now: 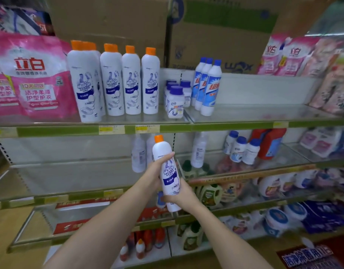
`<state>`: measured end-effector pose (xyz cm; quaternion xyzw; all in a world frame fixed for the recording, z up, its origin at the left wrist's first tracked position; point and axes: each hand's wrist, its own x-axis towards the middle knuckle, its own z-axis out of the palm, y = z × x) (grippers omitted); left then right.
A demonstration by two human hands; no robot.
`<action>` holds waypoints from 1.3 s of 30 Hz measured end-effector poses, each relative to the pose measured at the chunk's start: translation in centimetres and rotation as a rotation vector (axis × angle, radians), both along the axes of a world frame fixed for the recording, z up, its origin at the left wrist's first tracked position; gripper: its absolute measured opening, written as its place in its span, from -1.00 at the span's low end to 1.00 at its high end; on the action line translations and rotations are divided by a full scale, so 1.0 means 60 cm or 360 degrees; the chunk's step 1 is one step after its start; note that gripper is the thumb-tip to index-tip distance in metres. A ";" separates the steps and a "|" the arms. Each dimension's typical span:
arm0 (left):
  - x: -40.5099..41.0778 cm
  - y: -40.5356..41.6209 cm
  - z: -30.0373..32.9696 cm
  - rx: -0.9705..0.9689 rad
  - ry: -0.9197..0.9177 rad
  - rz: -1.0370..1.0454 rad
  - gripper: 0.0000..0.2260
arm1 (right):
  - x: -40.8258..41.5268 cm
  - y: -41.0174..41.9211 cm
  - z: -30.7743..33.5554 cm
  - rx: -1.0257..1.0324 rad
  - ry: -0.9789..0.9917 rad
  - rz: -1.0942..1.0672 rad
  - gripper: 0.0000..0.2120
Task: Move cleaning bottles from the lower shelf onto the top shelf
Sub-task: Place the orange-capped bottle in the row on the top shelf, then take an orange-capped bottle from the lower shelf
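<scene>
Both forearms are reaching forward; the left hand (pixel 154 176) is gripping higher, the right hand (pixel 181 194) lower (fingers curled).

Glossy white plastic on the orange-capped toilet cleaner bottle (pixel 168 171), smooth. Shiny, crinkled pink plastic film on the detergent pouches (pixel 34 78) left of the top-shelf bottle row (pixel 116 80). Matt brown corrugated cardboard on the boxes (pixel 112 18) behind. Smooth, faintly reflective top shelf (pixel 254 113).

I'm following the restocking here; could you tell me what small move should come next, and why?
Probably lift the orange-capped bottle, gripped by both the left hand and right hand, up beside the matching bottles on the top shelf; it is below that shelf's edge.
</scene>
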<state>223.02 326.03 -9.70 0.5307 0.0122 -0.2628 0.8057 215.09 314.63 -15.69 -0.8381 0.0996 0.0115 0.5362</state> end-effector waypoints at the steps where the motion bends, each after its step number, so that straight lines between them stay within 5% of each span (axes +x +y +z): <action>1: -0.001 -0.022 0.009 0.0001 -0.0015 -0.0013 -0.49 | -0.002 -0.020 0.008 -0.0001 -0.0024 -0.0021 -0.28; 6: -0.006 -0.147 0.065 0.0060 -0.0202 0.0000 -0.45 | -0.002 -0.140 0.042 0.0036 -0.0206 -0.0086 -0.31; 9: -0.010 -0.222 0.108 0.0097 -0.0392 0.0013 -0.60 | 0.006 -0.205 0.073 0.0036 -0.0317 -0.0122 -0.33; 15: 0.008 -0.341 0.204 0.0090 -0.0692 0.0015 -0.46 | 0.053 -0.315 0.142 0.0128 -0.0577 -0.0262 -0.27; 25: 0.066 -0.448 0.422 0.0399 -0.1617 0.0387 -0.58 | 0.168 -0.417 0.330 0.0241 -0.0889 -0.0408 -0.37; 29: 0.118 -0.455 0.458 0.0692 -0.1947 0.0464 -0.48 | 0.228 -0.462 0.376 0.0135 -0.0785 -0.0252 -0.44; 35: 0.203 -0.479 0.469 0.1193 -0.1938 0.0182 -0.27 | 0.294 -0.531 0.340 0.0040 -0.0584 -0.0241 -0.42; 39: 0.241 -0.534 0.487 0.1590 -0.2178 0.0050 -0.35 | 0.357 -0.544 0.321 0.0036 -0.0456 -0.0269 -0.13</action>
